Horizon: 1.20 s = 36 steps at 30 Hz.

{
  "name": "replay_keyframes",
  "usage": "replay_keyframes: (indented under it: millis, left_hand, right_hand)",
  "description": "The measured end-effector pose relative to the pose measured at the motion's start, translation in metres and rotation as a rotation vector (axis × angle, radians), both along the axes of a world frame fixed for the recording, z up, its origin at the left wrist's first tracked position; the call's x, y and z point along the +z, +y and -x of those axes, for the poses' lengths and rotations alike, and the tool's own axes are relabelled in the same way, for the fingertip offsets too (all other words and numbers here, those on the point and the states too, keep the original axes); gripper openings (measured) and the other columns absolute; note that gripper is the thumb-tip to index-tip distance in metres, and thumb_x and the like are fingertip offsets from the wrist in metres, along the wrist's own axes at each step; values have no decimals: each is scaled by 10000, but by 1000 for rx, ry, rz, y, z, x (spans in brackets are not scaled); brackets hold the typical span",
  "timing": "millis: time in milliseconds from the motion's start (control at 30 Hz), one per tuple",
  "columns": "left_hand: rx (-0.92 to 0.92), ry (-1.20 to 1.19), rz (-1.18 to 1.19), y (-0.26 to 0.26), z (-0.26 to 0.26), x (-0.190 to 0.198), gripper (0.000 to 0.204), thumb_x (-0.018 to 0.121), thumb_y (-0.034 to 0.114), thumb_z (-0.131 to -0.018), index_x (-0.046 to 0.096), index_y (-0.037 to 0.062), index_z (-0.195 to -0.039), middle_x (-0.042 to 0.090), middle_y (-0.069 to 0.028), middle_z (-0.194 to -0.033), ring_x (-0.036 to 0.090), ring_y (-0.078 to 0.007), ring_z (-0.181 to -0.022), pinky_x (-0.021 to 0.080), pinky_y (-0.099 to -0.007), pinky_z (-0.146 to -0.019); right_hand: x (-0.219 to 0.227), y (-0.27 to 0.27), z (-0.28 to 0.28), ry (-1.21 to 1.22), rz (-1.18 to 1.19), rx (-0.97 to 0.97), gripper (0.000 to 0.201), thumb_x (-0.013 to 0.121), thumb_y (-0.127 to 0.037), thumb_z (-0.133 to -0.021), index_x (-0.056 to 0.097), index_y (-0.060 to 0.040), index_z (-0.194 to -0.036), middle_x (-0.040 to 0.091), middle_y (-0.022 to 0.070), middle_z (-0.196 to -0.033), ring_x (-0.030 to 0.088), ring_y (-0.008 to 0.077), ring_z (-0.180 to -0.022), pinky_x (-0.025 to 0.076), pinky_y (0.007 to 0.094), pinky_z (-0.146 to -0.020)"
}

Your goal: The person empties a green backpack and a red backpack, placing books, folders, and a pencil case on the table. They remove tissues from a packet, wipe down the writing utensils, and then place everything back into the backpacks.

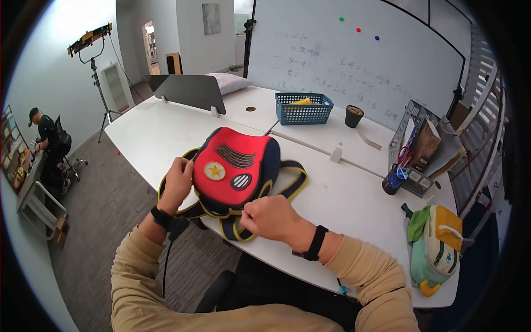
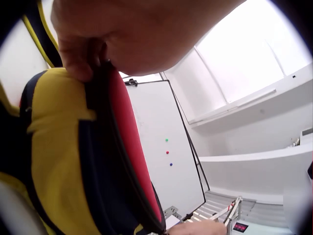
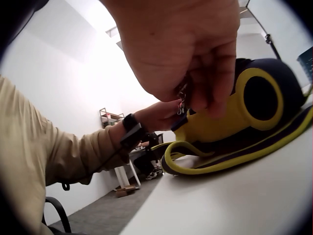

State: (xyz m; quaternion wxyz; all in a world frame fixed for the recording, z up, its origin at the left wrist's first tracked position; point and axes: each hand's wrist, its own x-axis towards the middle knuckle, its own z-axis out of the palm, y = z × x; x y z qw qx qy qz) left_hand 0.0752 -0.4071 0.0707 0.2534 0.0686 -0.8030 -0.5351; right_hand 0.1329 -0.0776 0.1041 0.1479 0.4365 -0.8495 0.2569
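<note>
A red and navy backpack (image 1: pixel 235 160) with yellow trim and a star badge lies on the white table, its straps spread beside it. The left hand (image 1: pixel 178 182) pinches the bag's edge at its left side; in the left wrist view that hand (image 2: pixel 127 39) grips the dark edge between the red panel and the yellow side (image 2: pixel 58 147). At the bag's near right corner is the right hand (image 1: pixel 272 220), fingers curled. The right wrist view shows this hand (image 3: pixel 195 63) pinching a small metal zipper pull (image 3: pixel 182 100) at the bag's edge.
Behind the bag stand a blue basket (image 1: pixel 304 113), a potted cup (image 1: pixel 354 116) and a dark screen panel (image 1: pixel 191 91). To the right are a desk organizer (image 1: pixel 412 149) and a green and yellow bag (image 1: pixel 434 249). Another person (image 1: pixel 47 133) is at the far left.
</note>
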Motion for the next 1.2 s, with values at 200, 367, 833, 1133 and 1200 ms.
replay_keyframes:
  millis: [200, 367, 833, 1133, 1200]
  left_hand:
    - [-363, 408, 784, 108, -100, 42, 345, 854, 92, -838, 649, 30, -1109, 639, -150, -1041, 641, -387, -980, 517, -479, -868]
    - [-435, 435, 849, 110, -91, 24, 339, 900, 62, -780, 672, 79, -1030, 645, -101, -997, 652, -357, -941, 513, -471, -854]
    - [-371, 261, 941, 126, -94, 44, 358, 904, 114, -836, 639, 70, -1072, 660, -141, -1040, 681, -391, -989, 531, -499, -869]
    - [-576, 112, 744, 176, -71, 82, 295, 890, 186, -891, 682, 39, -1039, 729, -129, -940, 739, -366, -890, 584, -471, -775]
    - [-584, 155, 734, 204, -58, 89, 224, 872, 192, -908, 727, 29, -958, 766, -143, -900, 763, -355, -862, 595, -460, -759]
  right_hand:
    - [7, 8, -7, 27, -38, -47, 255, 718, -266, -979, 765, -79, -812, 759, 143, -741, 777, 354, -705, 629, 481, -660]
    - [10, 21, -2, 99, -38, -76, 241, 727, -260, -971, 761, -93, -800, 761, 127, -750, 771, 354, -704, 620, 479, -645]
    - [-2, 65, 71, 200, -47, -427, 261, 681, -362, -1115, 683, -114, -1031, 788, 84, -908, 783, 353, -794, 607, 488, -671]
    - [17, 108, 24, -113, 25, -431, 251, 725, -332, -1077, 737, -82, -1096, 826, 121, -941, 805, 365, -886, 625, 494, -776]
    - [24, 117, 13, -140, 34, -423, 229, 711, -310, -1081, 732, -82, -1065, 811, 126, -884, 798, 376, -853, 627, 502, -762]
